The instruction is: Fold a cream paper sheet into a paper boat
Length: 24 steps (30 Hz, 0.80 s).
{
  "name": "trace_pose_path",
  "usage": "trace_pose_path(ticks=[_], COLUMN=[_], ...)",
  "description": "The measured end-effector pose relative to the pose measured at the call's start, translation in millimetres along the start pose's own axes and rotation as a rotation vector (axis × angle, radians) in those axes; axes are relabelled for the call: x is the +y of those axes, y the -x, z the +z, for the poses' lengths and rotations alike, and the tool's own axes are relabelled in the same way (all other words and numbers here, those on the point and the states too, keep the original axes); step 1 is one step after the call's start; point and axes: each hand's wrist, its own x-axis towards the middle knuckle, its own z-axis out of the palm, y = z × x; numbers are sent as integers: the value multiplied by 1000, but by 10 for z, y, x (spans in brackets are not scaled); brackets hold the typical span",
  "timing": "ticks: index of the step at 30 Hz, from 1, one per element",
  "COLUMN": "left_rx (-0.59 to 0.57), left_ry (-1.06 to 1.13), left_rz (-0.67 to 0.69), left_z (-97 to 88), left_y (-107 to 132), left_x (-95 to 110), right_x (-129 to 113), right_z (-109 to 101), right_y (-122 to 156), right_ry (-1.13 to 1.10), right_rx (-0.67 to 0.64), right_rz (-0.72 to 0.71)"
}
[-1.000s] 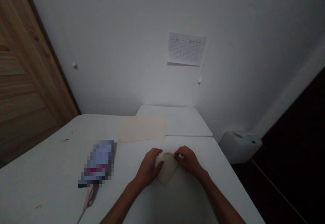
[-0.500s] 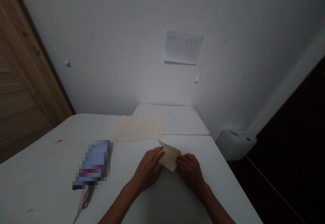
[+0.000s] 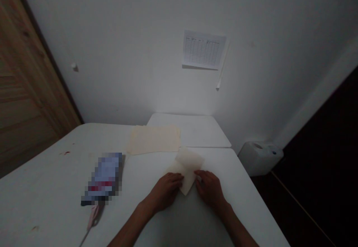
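A folded piece of cream paper (image 3: pixel 189 166) lies on the white table in front of me, with a crease across its upper part. My left hand (image 3: pixel 168 189) holds its left side, the fingers curled together and pressed onto the paper. At the right edge, my right hand (image 3: pixel 209 188) grips the paper between thumb and fingertips. Parts of both edges are hidden under the fingers. Just beyond lie flat sheets of the same cream paper (image 3: pixel 155 139).
To the left are a pixelated blue pouch-like item (image 3: pixel 104 178) and a slim pink tool (image 3: pixel 93 217) with a thin tip. A white board or second tabletop (image 3: pixel 195 129) meets the wall. On the floor at right stands a white plastic jug (image 3: pixel 258 159). A printed sheet (image 3: pixel 204 50) hangs above.
The paper's raised flap has opened out and now lies flatter, pointing away from me. My left hand has slid slightly down along the paper; the right hand stays at its right edge.
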Motion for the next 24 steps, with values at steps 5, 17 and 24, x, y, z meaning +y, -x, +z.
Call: trace_pose_path(ticks=[5, 17, 24], left_rx=[-30, -13, -31], left_ry=[56, 194, 310], left_rz=[-52, -123, -191], left_z=[-44, -179, -223], left_y=[8, 49, 138], left_x=[24, -47, -136], right_x=[42, 42, -58], right_z=[-16, -91, -155], right_y=[-75, -108, -42], right_ry=[70, -212, -230], right_rx=[-23, -134, -189], right_rz=[-114, -73, 4])
